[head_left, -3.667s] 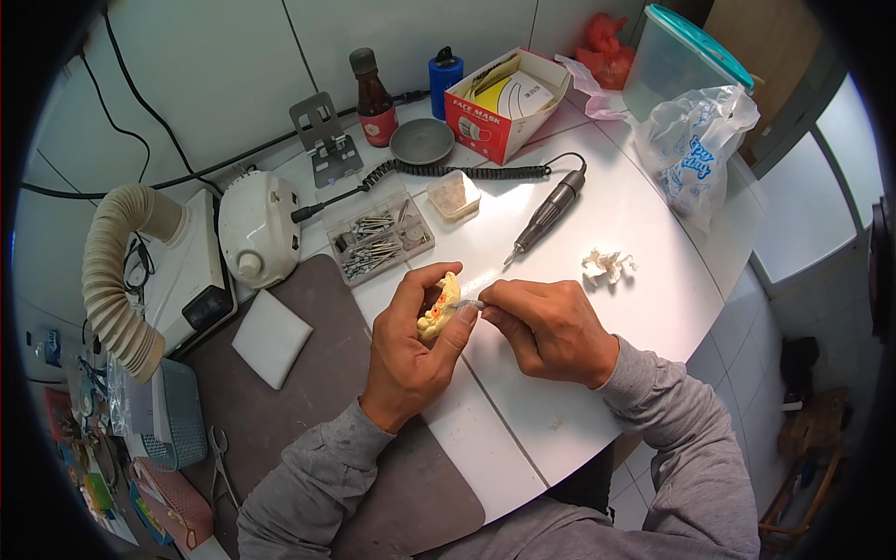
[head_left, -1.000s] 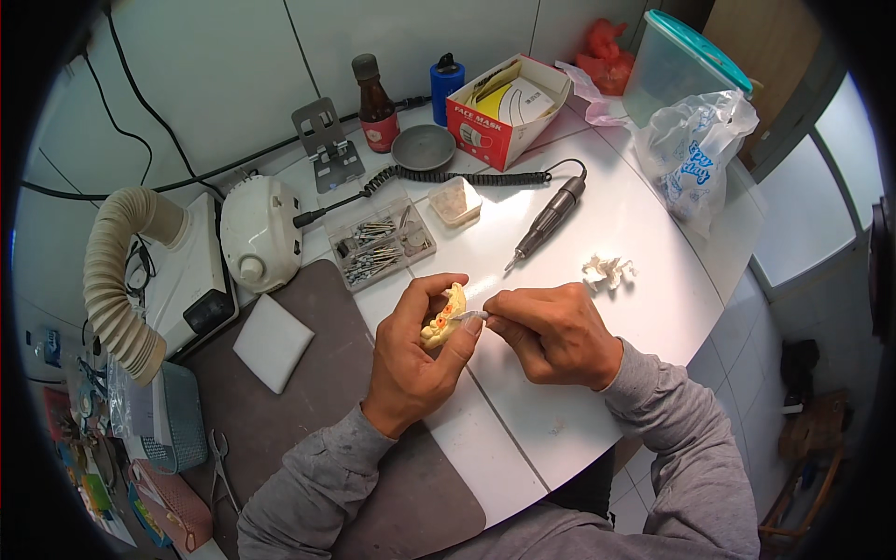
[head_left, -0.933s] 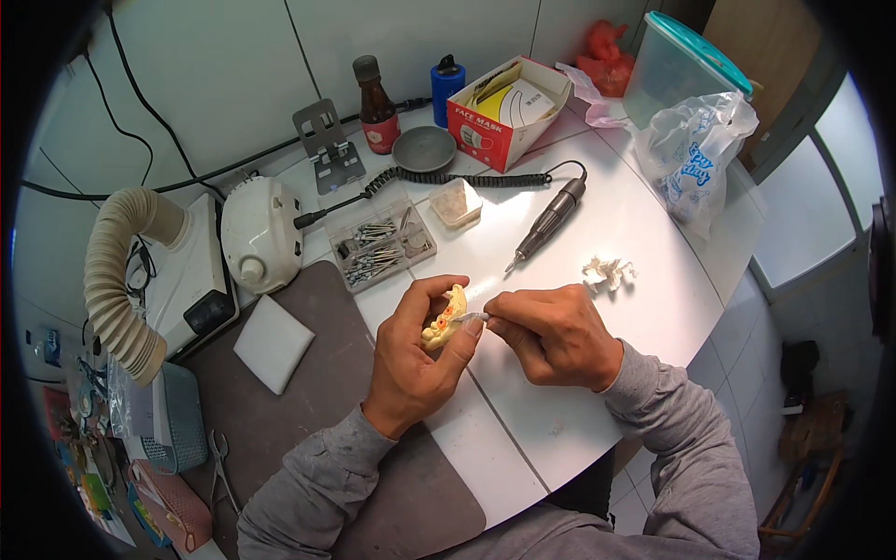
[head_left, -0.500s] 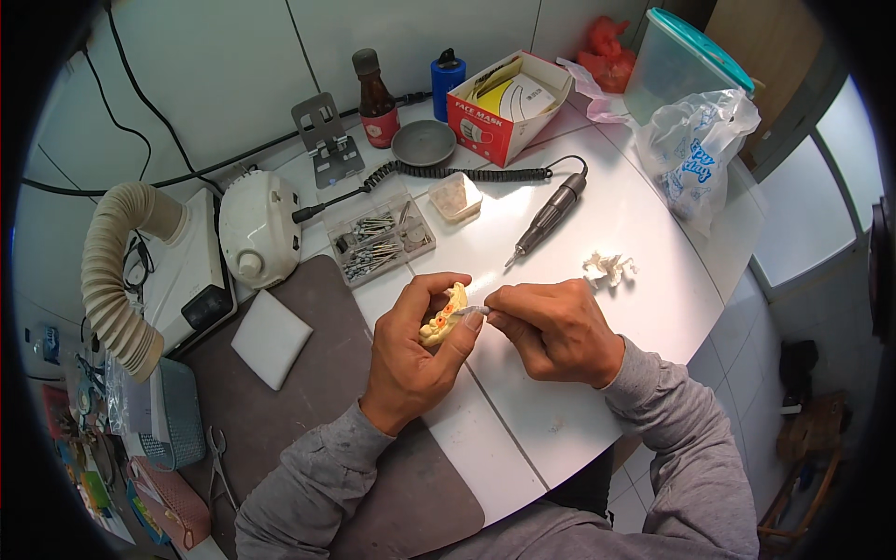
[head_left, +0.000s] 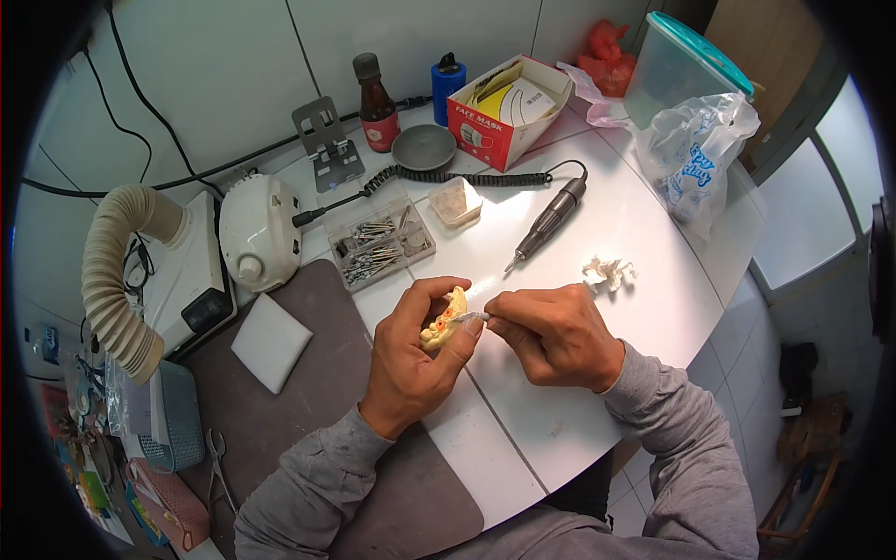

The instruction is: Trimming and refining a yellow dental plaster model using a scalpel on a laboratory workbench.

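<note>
My left hand (head_left: pixel 415 345) is closed round a yellowish dental model (head_left: pixel 455 304) with orange-red marks on some of its teeth. Pinched in the fingers of my right hand (head_left: pixel 557 333) is a thin pale tool (head_left: pixel 469 317), whose blade-like tip touches the model or lies just over it. My left thumb rests beside that tip. The rest of the tool is hidden inside my right hand, so its exact kind does not show. Both hands are held above the white table (head_left: pixel 495 425).
A rotary handpiece (head_left: pixel 551 224) and crumpled tissue (head_left: pixel 609 273) lie beyond my right hand. Behind my left hand are a bur box (head_left: pixel 381 245) and a small clear container (head_left: pixel 455 203). A white control unit (head_left: pixel 259 231), ribbed hose (head_left: pixel 112 271), white pad (head_left: pixel 272 343) and pliers (head_left: pixel 219 471) are leftward.
The tool's tip has shifted slightly to the left and down along the model. Both hands keep their grips and nearly the same places.
</note>
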`<action>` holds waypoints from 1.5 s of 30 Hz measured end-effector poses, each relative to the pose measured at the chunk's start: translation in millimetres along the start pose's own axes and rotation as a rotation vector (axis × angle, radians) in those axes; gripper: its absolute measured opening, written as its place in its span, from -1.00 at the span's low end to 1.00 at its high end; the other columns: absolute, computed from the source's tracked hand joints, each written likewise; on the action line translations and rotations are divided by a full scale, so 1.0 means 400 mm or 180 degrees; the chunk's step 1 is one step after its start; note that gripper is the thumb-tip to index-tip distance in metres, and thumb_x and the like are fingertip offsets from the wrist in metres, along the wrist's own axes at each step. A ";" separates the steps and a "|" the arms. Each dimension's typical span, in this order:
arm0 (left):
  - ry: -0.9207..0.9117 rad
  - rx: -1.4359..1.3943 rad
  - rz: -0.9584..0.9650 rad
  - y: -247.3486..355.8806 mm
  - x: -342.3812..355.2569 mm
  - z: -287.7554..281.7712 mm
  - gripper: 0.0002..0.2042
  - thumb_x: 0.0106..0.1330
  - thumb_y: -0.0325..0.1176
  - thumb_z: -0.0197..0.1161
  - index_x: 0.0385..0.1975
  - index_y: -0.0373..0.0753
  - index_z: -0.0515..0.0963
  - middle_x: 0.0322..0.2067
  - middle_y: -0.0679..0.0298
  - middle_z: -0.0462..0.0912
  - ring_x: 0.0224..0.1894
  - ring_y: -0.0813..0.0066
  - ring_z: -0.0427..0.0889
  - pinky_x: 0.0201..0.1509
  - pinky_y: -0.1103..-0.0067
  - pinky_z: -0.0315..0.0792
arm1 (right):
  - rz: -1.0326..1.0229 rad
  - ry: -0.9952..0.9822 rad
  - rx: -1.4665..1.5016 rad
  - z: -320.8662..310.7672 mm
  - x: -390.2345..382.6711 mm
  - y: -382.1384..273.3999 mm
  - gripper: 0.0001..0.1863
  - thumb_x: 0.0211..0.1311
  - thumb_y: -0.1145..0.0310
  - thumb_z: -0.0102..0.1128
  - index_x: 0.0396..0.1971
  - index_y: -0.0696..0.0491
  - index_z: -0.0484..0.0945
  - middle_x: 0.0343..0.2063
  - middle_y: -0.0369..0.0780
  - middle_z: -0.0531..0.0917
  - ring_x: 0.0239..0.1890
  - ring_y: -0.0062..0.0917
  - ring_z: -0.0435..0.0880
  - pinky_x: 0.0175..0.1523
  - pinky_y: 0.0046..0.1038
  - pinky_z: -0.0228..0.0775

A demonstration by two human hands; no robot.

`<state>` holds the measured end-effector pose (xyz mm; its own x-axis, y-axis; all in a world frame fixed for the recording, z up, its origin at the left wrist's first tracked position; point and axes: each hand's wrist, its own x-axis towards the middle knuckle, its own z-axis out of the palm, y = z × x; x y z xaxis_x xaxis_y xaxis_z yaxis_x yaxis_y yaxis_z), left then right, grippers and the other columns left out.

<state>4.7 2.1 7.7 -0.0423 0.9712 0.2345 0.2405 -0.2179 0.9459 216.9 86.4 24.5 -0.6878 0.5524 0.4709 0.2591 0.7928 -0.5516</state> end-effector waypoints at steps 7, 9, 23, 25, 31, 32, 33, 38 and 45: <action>0.0074 -0.0023 -0.0257 0.004 -0.001 -0.001 -0.66 0.51 -0.32 0.45 0.16 -0.35 0.64 -0.17 0.17 0.75 -0.17 0.52 0.74 -0.08 0.54 0.60 | 0.0000 0.0078 -0.0010 0.002 0.001 -0.001 -0.91 0.40 0.43 0.42 -0.26 0.05 0.64 -0.56 -0.18 0.69 -0.59 -0.25 0.70 -0.52 -0.26 0.42; 0.0110 -0.0114 -0.0217 0.001 -0.002 0.003 -0.65 0.51 -0.32 0.45 0.16 -0.35 0.63 -0.19 0.18 0.75 -0.18 0.53 0.74 -0.09 0.55 0.60 | 0.0036 0.0054 0.0016 0.003 0.001 -0.002 -0.91 0.40 0.43 0.42 -0.26 0.04 0.64 -0.57 -0.18 0.68 -0.61 -0.26 0.68 -0.53 -0.26 0.40; 0.0110 -0.0101 -0.0088 -0.003 0.000 0.002 -0.63 0.50 -0.32 0.44 0.19 -0.36 0.61 -0.27 0.21 0.74 -0.25 0.56 0.72 -0.14 0.57 0.58 | 0.0004 0.0049 0.0038 0.001 0.000 0.000 -0.91 0.39 0.43 0.43 -0.27 0.04 0.65 -0.57 -0.18 0.68 -0.61 -0.25 0.68 -0.53 -0.25 0.38; 0.0093 -0.0061 -0.0104 -0.001 0.001 0.002 -0.63 0.50 -0.32 0.45 0.19 -0.37 0.60 -0.26 0.20 0.75 -0.24 0.56 0.71 -0.14 0.58 0.57 | -0.0001 0.0049 0.0011 -0.001 0.000 0.000 -0.91 0.39 0.43 0.43 -0.27 0.04 0.65 -0.57 -0.18 0.68 -0.60 -0.25 0.68 -0.53 -0.25 0.39; 0.0112 -0.0141 -0.0168 0.009 0.000 0.003 -0.62 0.49 -0.32 0.44 0.19 -0.37 0.60 -0.26 0.20 0.75 -0.24 0.56 0.71 -0.13 0.57 0.58 | -0.0022 0.0033 0.0017 -0.003 0.001 -0.001 -0.91 0.38 0.43 0.43 -0.26 0.04 0.66 -0.58 -0.19 0.67 -0.62 -0.25 0.67 -0.53 -0.25 0.38; 0.0114 -0.0140 -0.0173 0.008 0.000 0.004 -0.62 0.49 -0.32 0.44 0.19 -0.37 0.60 -0.26 0.20 0.75 -0.24 0.56 0.71 -0.13 0.57 0.58 | -0.0012 0.0021 0.0028 -0.003 0.001 -0.002 -0.91 0.38 0.43 0.43 -0.26 0.04 0.66 -0.58 -0.19 0.67 -0.62 -0.24 0.67 -0.53 -0.25 0.37; 0.0131 -0.0143 -0.0146 0.005 0.000 0.004 -0.61 0.48 -0.33 0.44 0.20 -0.38 0.59 -0.26 0.19 0.75 -0.25 0.56 0.71 -0.14 0.57 0.58 | -0.0003 0.0010 0.0039 -0.003 0.001 -0.002 -0.92 0.39 0.43 0.43 -0.25 0.03 0.66 -0.58 -0.19 0.67 -0.62 -0.24 0.66 -0.54 -0.25 0.37; 0.0092 -0.0124 -0.0175 0.010 0.000 0.003 -0.60 0.48 -0.33 0.44 0.21 -0.38 0.59 -0.24 0.18 0.75 -0.22 0.55 0.70 -0.12 0.57 0.58 | -0.0007 -0.0009 0.0027 -0.005 0.001 -0.002 -0.92 0.39 0.43 0.43 -0.25 0.03 0.67 -0.59 -0.19 0.66 -0.63 -0.24 0.66 -0.54 -0.25 0.37; 0.0089 -0.0062 -0.0183 0.007 -0.001 0.001 -0.60 0.49 -0.31 0.44 0.22 -0.36 0.59 -0.18 0.15 0.74 -0.17 0.50 0.71 -0.05 0.54 0.59 | -0.0010 -0.0015 -0.0005 -0.004 0.000 -0.001 -0.92 0.39 0.42 0.43 -0.26 0.05 0.67 -0.59 -0.18 0.67 -0.63 -0.24 0.67 -0.54 -0.25 0.38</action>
<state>5.6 1.1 10.1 -0.0825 0.9792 0.1854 0.2180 -0.1638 0.9621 217.7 86.4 25.9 -0.6917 0.5489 0.4693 0.2581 0.7949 -0.5492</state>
